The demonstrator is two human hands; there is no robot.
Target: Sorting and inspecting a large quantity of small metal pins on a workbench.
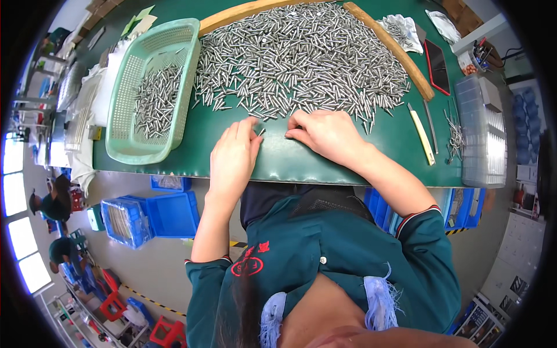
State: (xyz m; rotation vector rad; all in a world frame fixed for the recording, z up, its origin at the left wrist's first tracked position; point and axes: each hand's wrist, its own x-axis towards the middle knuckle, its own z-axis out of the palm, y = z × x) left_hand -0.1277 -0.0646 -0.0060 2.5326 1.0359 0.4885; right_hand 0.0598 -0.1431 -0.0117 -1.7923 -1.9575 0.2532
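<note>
Silver-coloured metal makes up the single short, slim pin (261, 132) beside the thumb tip of the left hand (235, 148), whose four fingers lie close together; whether it is pinched or only near, I cannot tell. The right hand (325, 132) is curled, its thumb and forefinger tips slightly apart, and what they may hold cannot be made out. Both hands are at the front edge of the glossy green worktop (301, 165), just short of a broad heap of similar silver metal pins (301, 58) that spreads toward the back edge. One pale brown wooden strip (249, 10) borders the heap at the back, another brown wooden strip (390, 51) along its right. Left of the heap, reaching the front edge, stands a mint-green perforated plastic basket (139, 158) with more pins inside. Toward the right edge lie a cream-handled knife (422, 134), a thin grey rod (431, 124), a red-edged black phone (436, 66) and, farthest right, a clear plastic box (478, 133).
</note>
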